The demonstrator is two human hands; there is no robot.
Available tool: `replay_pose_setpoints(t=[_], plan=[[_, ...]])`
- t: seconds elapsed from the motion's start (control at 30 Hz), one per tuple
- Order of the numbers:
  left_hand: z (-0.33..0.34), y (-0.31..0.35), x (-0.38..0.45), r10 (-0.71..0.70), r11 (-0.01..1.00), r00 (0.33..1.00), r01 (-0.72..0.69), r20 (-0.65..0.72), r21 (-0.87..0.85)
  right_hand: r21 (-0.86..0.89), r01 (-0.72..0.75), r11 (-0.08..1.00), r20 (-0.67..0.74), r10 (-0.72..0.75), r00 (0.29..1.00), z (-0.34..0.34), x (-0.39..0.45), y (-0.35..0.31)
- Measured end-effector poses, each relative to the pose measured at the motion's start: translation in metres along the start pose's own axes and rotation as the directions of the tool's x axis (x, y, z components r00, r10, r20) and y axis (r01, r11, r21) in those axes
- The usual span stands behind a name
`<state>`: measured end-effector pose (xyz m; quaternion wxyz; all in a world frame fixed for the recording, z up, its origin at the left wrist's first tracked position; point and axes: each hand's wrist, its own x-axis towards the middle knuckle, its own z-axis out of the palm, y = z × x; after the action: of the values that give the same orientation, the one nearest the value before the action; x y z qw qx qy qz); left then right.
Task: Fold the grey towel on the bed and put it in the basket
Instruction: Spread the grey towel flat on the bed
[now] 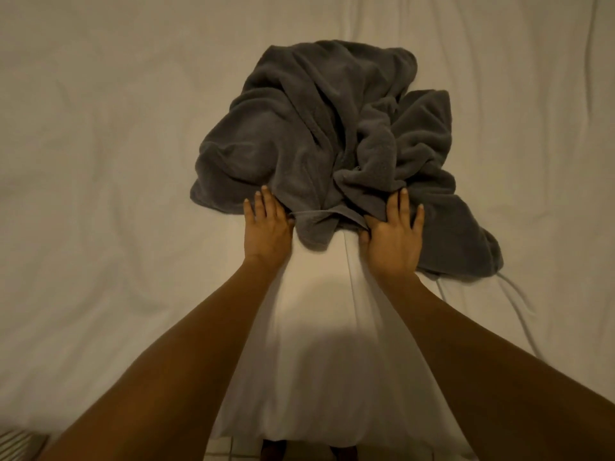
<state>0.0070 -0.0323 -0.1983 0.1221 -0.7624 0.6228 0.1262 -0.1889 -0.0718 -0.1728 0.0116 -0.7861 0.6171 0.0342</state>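
**Both hands at the near hem of a crumpled towel**

Head view, looking down along two bare forearms onto a bed (100, 128) under a pale, wrinkled sheet. Towel (332, 134) heaped in a grey mound at centre, far from flat: deep folds across the middle, one lobe spilling out to the right and nearer, another bulging left. Nothing folded yet, by the look of it.

Left hand (266, 224) laid at the towel's near-left edge, fingers stretched out and slightly spread over the cloth, thumb tucked toward the hem; looks like a pinch of the hem between thumb and fingers, though the thumb tip is hidden. Right hand (392, 234) placed likewise at the near middle, fingers extended over the cloth, thumb curled under a bunched fold of hem, so gripping that edge. A short taut strip of hem runs between the two hands, probably the reason for the placement: find one edge, then pull apart to open the heap out flat before any folding.

Basket not in view, unless the striped bit at the near-left corner belongs to it; too little showing to tell. Tiled floor just visible at the near edge.
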Motion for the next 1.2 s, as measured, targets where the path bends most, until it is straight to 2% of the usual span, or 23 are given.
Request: replay_pose_setpoints(t=[0.13, 0.37, 0.5, 0.6, 0.77, 0.87, 1.0, 1.2], plan=[[-0.001, -0.004, -0.002, 0.077, 0.997, 0.997, -0.077, -0.007, -0.027, 0.069, 0.044, 0.997, -0.044, -0.041, 0.998, 0.001, -0.013, -0.005], [-0.015, -0.011, -0.030, 0.174, 0.979, 0.979, -0.183, -0.104, -0.085, 0.194, 0.094, 0.977, -0.239, -0.046, 0.970, -0.003, -0.062, 0.007], [-0.015, -0.023, -0.065, 0.331, 0.942, 0.941, -0.326, -0.066, 0.072, 0.143, 0.068, 0.987, -0.103, -0.054, 0.993, -0.008, -0.103, 0.033], [-0.020, -0.026, -0.100, 0.427, 0.899, 0.904, -0.423, -0.012, 0.115, 0.124, 0.096, 0.988, -0.024, -0.094, 0.995, -0.008, -0.135, 0.046], [-0.006, -0.034, -0.160, 0.521, 0.831, 0.844, -0.535, 0.126, 0.153, 0.178, 0.179, 0.968, -0.003, -0.181, 0.983, -0.008, -0.185, 0.055], [0.007, -0.039, -0.169, 0.488, 0.845, 0.864, -0.503, 0.119, 0.181, 0.186, 0.200, 0.962, -0.009, -0.202, 0.979, -0.008, -0.187, 0.053], [0.005, -0.035, -0.151, 0.422, 0.903, 0.906, -0.423, 0.029, 0.080, 0.213, 0.180, 0.960, -0.030, -0.178, 0.984, -0.004, -0.166, 0.044], [0.000, -0.042, -0.118, 0.316, 0.946, 0.949, -0.315, -0.003, 0.074, 0.207, 0.129, 0.970, 0.093, -0.150, 0.984, 0.012, -0.161, 0.045]])
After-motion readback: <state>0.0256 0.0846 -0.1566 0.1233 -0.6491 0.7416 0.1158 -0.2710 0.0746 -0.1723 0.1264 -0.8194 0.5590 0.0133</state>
